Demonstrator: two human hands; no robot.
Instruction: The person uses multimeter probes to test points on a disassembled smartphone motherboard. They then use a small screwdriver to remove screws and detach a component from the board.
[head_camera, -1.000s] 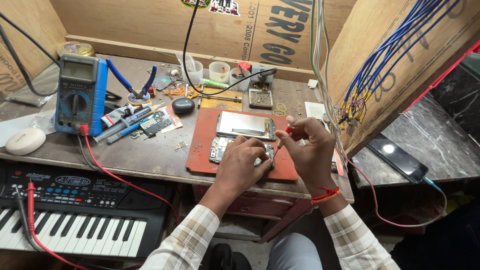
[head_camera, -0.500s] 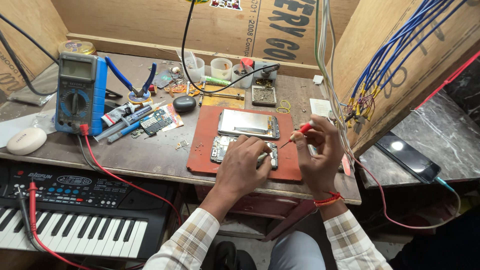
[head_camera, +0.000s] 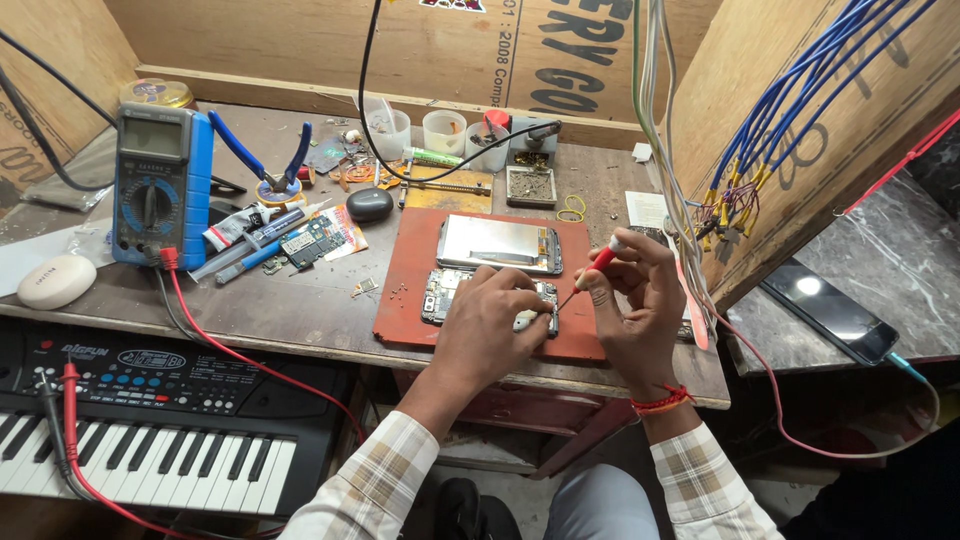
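Head view: wooden counter (head_camera: 300, 310) is crowded. Blue multimeter (head_camera: 163, 185) at 9 o'clock of the red mat (head_camera: 410, 290), its red lead (head_camera: 250, 355) running down over the counter edge onto the black keyboard (head_camera: 150, 430). Blue-handled pliers (head_camera: 270, 160), pens and a black oval puck (head_camera: 369, 204) sit btwn meter and mat. Small plastic cups (head_camera: 445, 130) at 12 o'clock near the back wall. White oval case (head_camera: 56, 281) far left. Bundle of blue wires (head_camera: 790, 110) hangs at 2 o'clock. Dark phone (head_camera: 826, 308) w/ cable at 3 o'clock on a lower stone ledge.

On the mat: detached screen panel (head_camera: 500, 243) lies flat, just at 12 o'clock of the opened phone body (head_camera: 445, 292). Left hand (head_camera: 495, 325) rests on the phone body, fingers curled, pinning it. Right hand (head_camera: 635, 300) pinched on a red-handled screwdriver (head_camera: 590, 272), tip angled down to the body's right edge, at 3 o'clock of the left hand.
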